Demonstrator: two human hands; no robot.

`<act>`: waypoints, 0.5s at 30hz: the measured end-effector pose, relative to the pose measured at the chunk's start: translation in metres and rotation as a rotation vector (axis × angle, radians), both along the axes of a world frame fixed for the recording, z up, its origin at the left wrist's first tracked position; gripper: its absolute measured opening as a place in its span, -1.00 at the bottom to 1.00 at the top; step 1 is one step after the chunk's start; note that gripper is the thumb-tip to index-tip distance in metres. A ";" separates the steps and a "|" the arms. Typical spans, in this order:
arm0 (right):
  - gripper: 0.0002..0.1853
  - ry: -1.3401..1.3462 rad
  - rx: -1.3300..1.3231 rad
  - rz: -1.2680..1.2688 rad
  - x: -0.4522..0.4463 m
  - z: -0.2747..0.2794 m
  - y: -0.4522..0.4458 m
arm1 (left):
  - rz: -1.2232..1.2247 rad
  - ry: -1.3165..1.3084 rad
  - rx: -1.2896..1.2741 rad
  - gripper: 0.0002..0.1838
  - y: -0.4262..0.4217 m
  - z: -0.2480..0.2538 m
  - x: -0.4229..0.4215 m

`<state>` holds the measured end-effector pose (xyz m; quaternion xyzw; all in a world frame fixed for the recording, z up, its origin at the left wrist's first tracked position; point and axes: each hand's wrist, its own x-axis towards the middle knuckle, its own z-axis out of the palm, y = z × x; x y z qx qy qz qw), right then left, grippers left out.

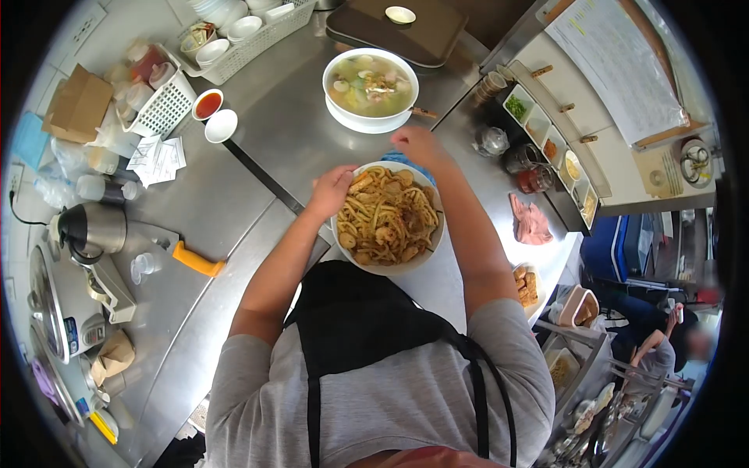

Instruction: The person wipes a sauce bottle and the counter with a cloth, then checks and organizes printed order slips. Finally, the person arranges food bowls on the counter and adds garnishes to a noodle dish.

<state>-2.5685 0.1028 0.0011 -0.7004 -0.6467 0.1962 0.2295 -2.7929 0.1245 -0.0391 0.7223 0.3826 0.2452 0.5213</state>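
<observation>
A white bowl of fried noodles [388, 214] is just in front of my apron, piled with thick noodles and round pieces. My left hand [334, 191] grips its left rim, thumb on top. Beyond the bowl's far rim, my right hand [417, 147] is closed, fingers curled inward; what is in them, if anything, is hidden. A blue cloth [411, 161] shows beneath the right wrist, beside the noodle bowl. Farther off stands a white bowl of soup [371, 84] with pale round pieces and greens. A wooden clothespin [424, 113] lies by that bowl's right side.
Brown trays [398, 35] lie at the back. To the left are a red sauce dish [207, 104], a white dish [221, 125] and an orange-handled knife [197, 259]. Topping containers [551, 148] and a pink cloth [530, 220] are right. Another person [655, 351] is at far right.
</observation>
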 end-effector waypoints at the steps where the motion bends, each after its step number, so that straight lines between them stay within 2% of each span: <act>1: -0.90 -0.080 -0.023 -0.019 0.006 -0.003 -0.004 | 0.003 -0.004 -0.007 -0.72 -0.002 0.000 -0.001; 4: -0.88 -0.131 -0.165 0.061 0.010 -0.009 -0.010 | -0.007 0.039 -0.065 -0.69 0.000 -0.002 0.000; 7: -0.86 -0.065 -0.050 -0.035 0.012 -0.002 -0.008 | 0.005 0.025 -0.061 -0.69 0.001 -0.011 0.001; 10: -0.86 -0.139 0.034 -0.006 -0.012 0.023 -0.007 | 0.002 0.103 0.052 -0.71 -0.004 0.013 -0.001; 13: -0.88 0.016 -0.080 0.187 -0.025 0.018 -0.003 | -0.011 0.072 0.020 -0.71 -0.001 0.007 0.000; 15: -0.90 0.068 -0.145 0.195 -0.025 0.015 -0.001 | -0.006 0.072 0.004 -0.71 -0.002 0.006 0.000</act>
